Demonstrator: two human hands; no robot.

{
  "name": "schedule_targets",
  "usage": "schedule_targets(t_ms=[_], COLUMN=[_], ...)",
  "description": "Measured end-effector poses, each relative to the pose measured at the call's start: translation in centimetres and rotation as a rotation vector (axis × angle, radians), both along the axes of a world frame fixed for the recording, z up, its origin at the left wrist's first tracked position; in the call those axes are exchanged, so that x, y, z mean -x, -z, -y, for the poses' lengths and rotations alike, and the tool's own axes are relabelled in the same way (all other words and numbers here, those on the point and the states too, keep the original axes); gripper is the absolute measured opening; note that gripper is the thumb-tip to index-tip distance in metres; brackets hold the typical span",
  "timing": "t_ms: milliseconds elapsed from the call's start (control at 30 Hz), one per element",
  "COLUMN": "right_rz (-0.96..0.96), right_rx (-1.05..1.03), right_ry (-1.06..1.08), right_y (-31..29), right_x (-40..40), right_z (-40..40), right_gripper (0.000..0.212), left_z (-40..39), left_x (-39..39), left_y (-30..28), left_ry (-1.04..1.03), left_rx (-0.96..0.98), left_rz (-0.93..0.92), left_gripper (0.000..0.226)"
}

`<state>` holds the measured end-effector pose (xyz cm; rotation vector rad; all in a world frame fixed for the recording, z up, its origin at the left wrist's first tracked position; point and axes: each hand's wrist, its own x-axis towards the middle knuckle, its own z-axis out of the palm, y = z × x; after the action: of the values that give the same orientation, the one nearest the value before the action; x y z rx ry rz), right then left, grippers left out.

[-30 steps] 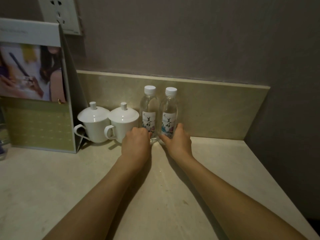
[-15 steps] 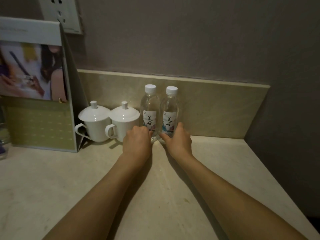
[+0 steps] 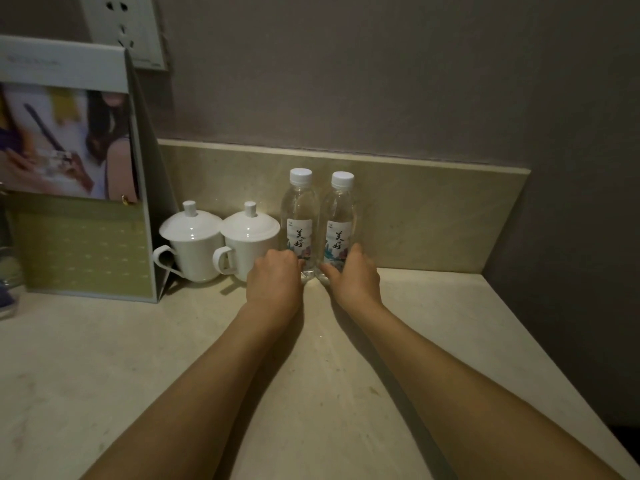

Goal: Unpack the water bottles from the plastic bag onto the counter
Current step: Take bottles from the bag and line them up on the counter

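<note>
Two clear water bottles with white caps and printed labels stand upright side by side against the beige backsplash on the counter (image 3: 311, 393). My left hand (image 3: 275, 280) wraps the base of the left bottle (image 3: 299, 216). My right hand (image 3: 353, 277) wraps the base of the right bottle (image 3: 339, 220). Both bottles rest on the counter and touch each other. No plastic bag is in view.
Two white lidded cups (image 3: 194, 244) (image 3: 247, 245) stand just left of the bottles. A tall printed paper stand (image 3: 76, 174) fills the left side, under a wall socket (image 3: 124, 26). A wall closes the corner on the right; the counter edge runs diagonally at lower right.
Both hands stay on the bottle bases; the bottles and hands have barely shifted, and the view has tilted very slightly.
</note>
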<state>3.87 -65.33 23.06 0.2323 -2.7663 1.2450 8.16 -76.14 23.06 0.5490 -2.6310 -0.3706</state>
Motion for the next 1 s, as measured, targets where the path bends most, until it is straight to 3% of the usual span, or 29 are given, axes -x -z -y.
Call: schedule_targets(t_ms=[533, 800, 1000], right_rz=[0.011, -0.007, 0.000], right_rx=[0.008, -0.015, -0.008], right_ry=[0.005, 0.005, 0.000], right_y=[-0.11, 0.03, 0.01], right_x=[-0.11, 0.07, 0.10], right_z=[0.00, 0.10, 0.06], right_gripper=[0.046, 0.044, 0.045], left_z=[0.30, 0.58, 0.53], left_x=[0.18, 0.34, 0.31], left_y=[-0.03, 0.21, 0.11], left_ry=[0.053, 0.056, 0.073], left_rx=[0.040, 0.058, 0.043], left_rz=[0.057, 0.025, 0.029], left_gripper=[0.014, 0.027, 0.023])
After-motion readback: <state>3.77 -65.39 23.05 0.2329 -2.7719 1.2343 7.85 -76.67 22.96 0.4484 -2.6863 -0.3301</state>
